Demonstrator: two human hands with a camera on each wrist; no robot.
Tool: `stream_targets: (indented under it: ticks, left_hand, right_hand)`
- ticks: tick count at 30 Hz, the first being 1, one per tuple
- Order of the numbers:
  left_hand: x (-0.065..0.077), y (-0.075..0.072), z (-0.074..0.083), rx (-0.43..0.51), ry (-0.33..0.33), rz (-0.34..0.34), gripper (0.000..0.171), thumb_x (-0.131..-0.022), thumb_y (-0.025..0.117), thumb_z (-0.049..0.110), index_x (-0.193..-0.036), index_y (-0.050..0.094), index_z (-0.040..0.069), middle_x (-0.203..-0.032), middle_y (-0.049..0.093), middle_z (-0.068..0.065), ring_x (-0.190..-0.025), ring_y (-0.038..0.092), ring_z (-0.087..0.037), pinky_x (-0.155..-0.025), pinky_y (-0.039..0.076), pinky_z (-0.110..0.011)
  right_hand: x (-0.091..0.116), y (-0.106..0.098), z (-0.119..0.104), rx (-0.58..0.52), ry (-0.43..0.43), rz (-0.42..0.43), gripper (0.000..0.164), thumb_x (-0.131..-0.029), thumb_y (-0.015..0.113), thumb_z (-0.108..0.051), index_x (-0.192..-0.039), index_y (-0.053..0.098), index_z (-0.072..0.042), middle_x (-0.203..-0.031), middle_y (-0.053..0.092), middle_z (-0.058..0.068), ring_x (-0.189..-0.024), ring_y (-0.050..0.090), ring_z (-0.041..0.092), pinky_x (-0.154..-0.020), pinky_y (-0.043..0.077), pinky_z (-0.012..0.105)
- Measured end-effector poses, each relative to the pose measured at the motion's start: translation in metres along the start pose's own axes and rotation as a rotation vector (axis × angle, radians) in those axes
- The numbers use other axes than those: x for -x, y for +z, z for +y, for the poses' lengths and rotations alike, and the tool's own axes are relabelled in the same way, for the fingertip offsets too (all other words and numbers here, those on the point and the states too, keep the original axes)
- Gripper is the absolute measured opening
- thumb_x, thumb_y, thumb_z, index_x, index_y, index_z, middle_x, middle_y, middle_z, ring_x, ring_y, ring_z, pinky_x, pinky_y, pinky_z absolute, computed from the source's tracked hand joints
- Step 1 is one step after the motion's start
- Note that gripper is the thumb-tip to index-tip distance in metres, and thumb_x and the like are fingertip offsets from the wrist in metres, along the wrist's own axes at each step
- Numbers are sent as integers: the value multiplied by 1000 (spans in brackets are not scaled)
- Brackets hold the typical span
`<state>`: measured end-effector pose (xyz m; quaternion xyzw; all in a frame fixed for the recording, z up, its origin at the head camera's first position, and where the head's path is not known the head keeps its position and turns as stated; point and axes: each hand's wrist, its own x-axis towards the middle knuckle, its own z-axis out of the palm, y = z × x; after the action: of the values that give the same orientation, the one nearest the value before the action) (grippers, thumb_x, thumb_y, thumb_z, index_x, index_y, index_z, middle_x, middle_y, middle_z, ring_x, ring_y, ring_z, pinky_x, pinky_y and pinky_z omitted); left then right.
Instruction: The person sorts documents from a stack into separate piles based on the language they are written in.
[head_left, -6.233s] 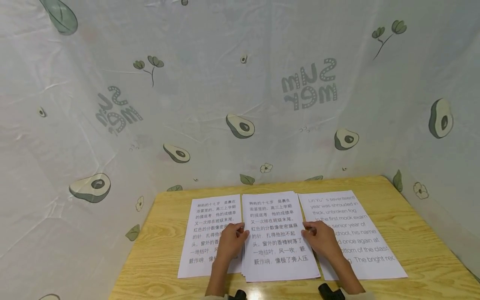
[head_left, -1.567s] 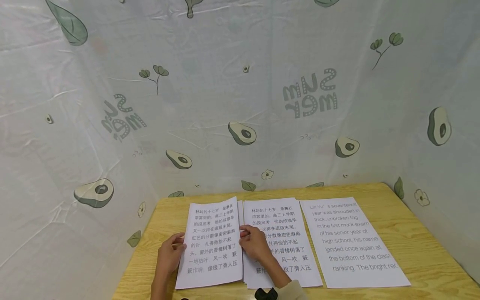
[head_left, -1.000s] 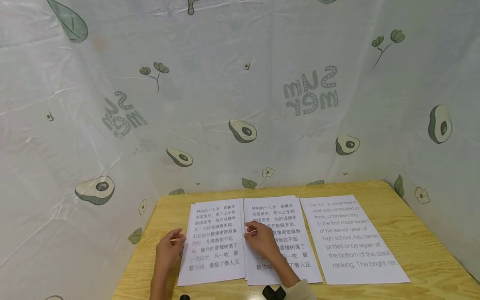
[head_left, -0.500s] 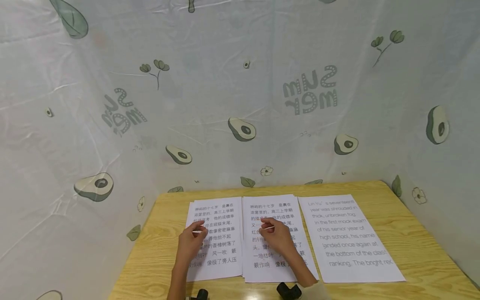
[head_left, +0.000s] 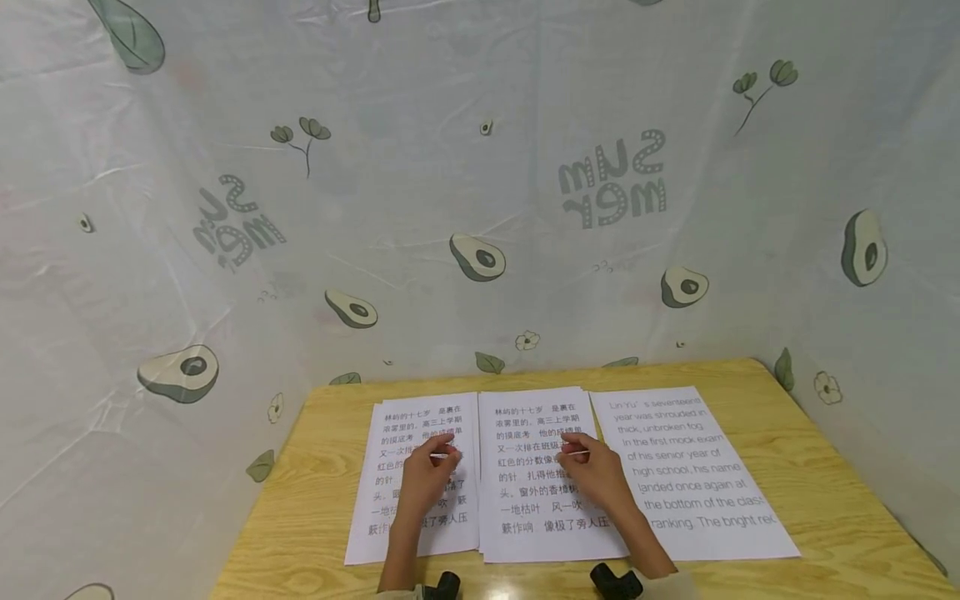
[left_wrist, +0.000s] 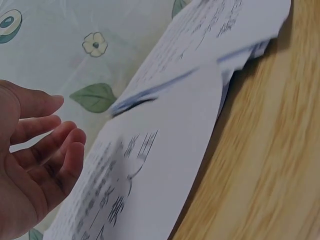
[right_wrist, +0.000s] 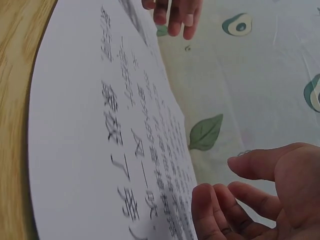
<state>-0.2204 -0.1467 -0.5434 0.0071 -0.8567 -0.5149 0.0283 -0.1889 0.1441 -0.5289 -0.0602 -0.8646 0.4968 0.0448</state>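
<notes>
Over the left pile of printed paper [head_left: 367, 533] hovers my left hand [head_left: 425, 479], its fingers loosely bent with nothing between them. My right hand [head_left: 600, 479] is above the middle pile of paper [head_left: 525, 542], also bent and holding nothing. Both piles carry Chinese text. The left wrist view has my left hand [left_wrist: 40, 160] apart from the paper, whose layered edges [left_wrist: 245, 57] show. From the right wrist, my right hand [right_wrist: 255, 195] appears with a gap between thumb and fingers. To the right lies paper with English text [head_left: 705, 500], partly behind my right forearm.
The three lots of paper lie side by side on a wood-grain table [head_left: 292, 500]. A pale curtain [head_left: 420, 208] printed with avocados and leaves hangs behind the table and at both sides.
Earlier both hands held the middle pile's edges, then gripped the left pile's top paper by its sides. They have let go of it, and both have moved rightward over the paper.
</notes>
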Motion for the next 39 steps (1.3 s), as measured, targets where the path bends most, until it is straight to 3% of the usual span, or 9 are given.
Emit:
stream_targets:
  ticks: [11,16,21,34,39]
  left_hand:
    - [0,22,10,77,-18,-37,39,-100,74,18,-136,72,5,-108,76,-8,-81,69,-17,-64,59,-25]
    - [1,26,10,66,-25,-48,39,-100,74,20,-136,72,6,-108,76,-6,-80,69,-18,-64,58,-26]
    - [-1,24,12,51,-12,-52,38,-101,74,21,-136,72,7,-109,76,-6,-78,67,-16,-62,57,-25]
    - [-5,25,11,8,9,-57,40,-100,75,22,-136,72,5,-110,76,-8,-79,67,-13,-64,59,-26]
    - [-2,26,9,-13,-26,-64,39,-100,74,22,-136,72,7,-109,75,-7,-77,66,-14,-63,58,-26]
  right_hand:
    - [2,-34,16,39,17,10,41,-100,74,-15,-138,69,0,-117,76,12,-102,73,23,-78,55,22]
    - [2,-47,24,51,31,1,43,-100,73,-16,-139,67,2,-121,75,17,-105,72,28,-73,56,22]
    - [1,-57,29,99,19,-11,45,-100,73,-17,-141,67,2,-121,75,18,-108,74,33,-80,56,27]
    - [-6,-62,31,138,25,-60,48,-101,71,-19,-142,64,6,-122,73,21,-108,74,33,-82,56,31]
    - [-5,-57,33,148,43,-77,47,-101,70,-19,-140,65,7,-121,74,21,-107,74,33,-84,56,34]
